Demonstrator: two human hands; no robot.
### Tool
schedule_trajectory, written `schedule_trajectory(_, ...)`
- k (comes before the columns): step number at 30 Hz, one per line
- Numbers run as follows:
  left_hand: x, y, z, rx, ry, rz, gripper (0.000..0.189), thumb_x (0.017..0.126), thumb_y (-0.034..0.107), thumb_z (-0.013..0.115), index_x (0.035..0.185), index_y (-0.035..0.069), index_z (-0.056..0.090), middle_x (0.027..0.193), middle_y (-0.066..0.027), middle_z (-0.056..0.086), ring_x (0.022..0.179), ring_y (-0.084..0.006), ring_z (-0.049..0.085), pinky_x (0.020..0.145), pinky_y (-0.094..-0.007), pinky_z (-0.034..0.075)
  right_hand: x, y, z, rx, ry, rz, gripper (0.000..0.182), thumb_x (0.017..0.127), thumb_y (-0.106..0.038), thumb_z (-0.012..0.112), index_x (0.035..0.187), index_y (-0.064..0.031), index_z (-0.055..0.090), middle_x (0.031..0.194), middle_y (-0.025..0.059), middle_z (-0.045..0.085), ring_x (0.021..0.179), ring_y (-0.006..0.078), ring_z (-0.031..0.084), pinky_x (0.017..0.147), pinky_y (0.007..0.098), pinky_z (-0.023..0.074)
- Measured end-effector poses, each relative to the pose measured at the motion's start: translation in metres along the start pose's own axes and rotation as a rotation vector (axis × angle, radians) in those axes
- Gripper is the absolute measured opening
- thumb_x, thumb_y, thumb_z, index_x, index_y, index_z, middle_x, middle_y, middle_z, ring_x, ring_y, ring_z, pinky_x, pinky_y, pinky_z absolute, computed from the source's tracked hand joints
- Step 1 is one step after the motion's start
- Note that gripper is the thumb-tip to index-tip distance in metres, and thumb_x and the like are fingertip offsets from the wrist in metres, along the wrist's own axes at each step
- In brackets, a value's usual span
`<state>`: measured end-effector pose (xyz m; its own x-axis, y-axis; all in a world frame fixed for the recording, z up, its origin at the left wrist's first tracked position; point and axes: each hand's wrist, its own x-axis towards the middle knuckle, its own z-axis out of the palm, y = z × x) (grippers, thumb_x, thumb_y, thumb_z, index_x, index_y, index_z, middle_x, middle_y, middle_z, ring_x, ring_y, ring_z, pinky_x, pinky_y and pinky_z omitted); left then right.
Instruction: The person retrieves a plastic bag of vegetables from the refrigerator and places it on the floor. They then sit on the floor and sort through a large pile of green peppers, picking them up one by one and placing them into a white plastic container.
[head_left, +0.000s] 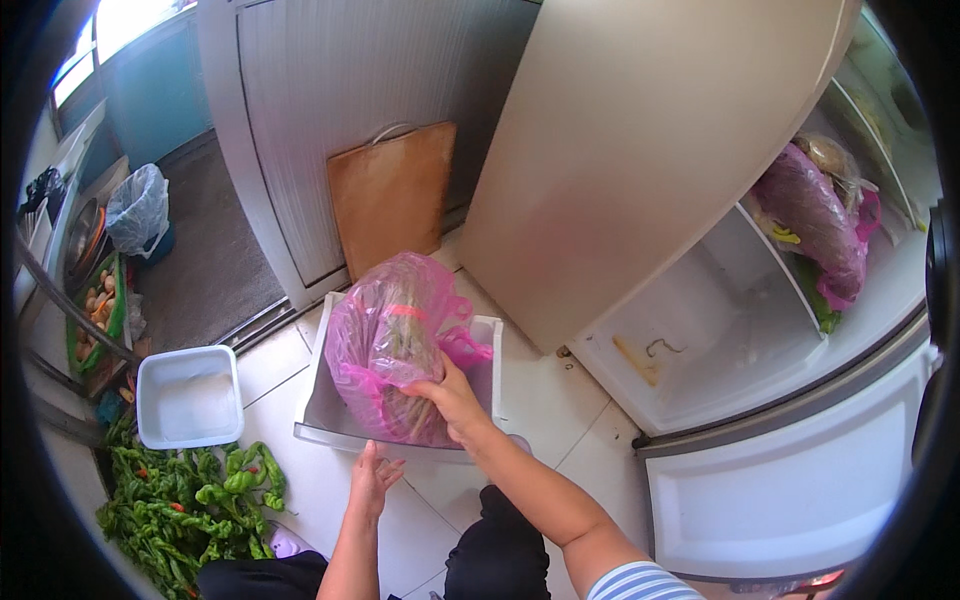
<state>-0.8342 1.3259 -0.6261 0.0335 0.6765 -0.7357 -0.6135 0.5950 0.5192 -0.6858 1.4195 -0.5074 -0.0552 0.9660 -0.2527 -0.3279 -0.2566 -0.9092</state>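
Note:
A pink plastic bag (390, 330) full of long, thin stalks sits in a white refrigerator drawer (487, 352) on the floor. Through the thin plastic an orange-red band shows around the stalks. My right hand (446, 397) grips the bag's lower right side, fingers partly hidden by it. Just in front of the drawer's clear front edge, my left hand (373, 472) is held with fingers apart and nothing in it.
The open fridge (705, 315) at right holds another pink bag (814, 217) on a shelf. A wooden board (394, 199) leans on the sliding door. At left are a white basin (187, 401), green peppers (187, 502) and a lined bin (140, 206).

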Motion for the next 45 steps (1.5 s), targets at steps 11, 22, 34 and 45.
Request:
schedule_trajectory(11, -0.002, 0.065, 0.026, 0.238, 0.030, 0.658, 0.061, 0.089, 0.048, 0.031, 0.132, 0.005, 0.021, 0.135, -0.0103, 0.025, 0.125, -0.0244, 0.023, 0.102, -0.0358, 0.020, -0.001, -0.017, 0.031, -0.169, -0.095, -0.086, 0.064, 0.062, -0.006, 0.066, 0.120, 0.0003, 0.040, 0.109, 0.0093, 0.051, 0.100, 0.0179, 0.049, 0.088, 0.0297, 0.0369)
schedule_trajectory(22, -0.009, 0.105, 0.014, -0.126, -0.468, 0.453, 0.060, 0.086, 0.046, 0.038, 0.131, 0.007, 0.026, 0.127, -0.0068, 0.039, 0.115, -0.0214, 0.039, 0.092, -0.0351, 0.037, -0.071, -0.073, 0.125, -1.049, -0.410, -0.522, 0.085, 0.053, -0.024, 0.072, 0.126, 0.0003, 0.034, 0.097, 0.0205, 0.054, 0.084, 0.0321, 0.054, 0.078, 0.0364, 0.0406)
schedule_trajectory(34, -0.041, 0.148, -0.210, -0.168, 0.077, 0.743, 0.053, 0.087, 0.039, 0.037, 0.129, 0.008, 0.032, 0.126, -0.0116, 0.040, 0.115, -0.0250, 0.039, 0.092, -0.0376, 0.036, -0.096, 0.103, 0.112, -1.408, -0.645, -0.725, 0.100, 0.053, -0.029, 0.074, 0.135, -0.0135, 0.018, 0.089, 0.0106, 0.045, 0.080, 0.0247, 0.051, 0.062, 0.0341, 0.0436)
schedule_trajectory(45, 0.006, 0.207, -0.084, 0.965, 0.260, 0.666, 0.069, 0.070, 0.034, 0.068, 0.123, 0.000, 0.040, 0.097, -0.0152, 0.059, 0.085, -0.0219, 0.058, 0.075, -0.0311, 0.044, -0.095, 0.126, 0.124, -1.508, -0.768, -0.623, 0.062, 0.064, -0.026, 0.067, 0.121, -0.0184, 0.043, 0.086, 0.0106, 0.054, 0.076, 0.0269, 0.057, 0.059, 0.0390, 0.0465)
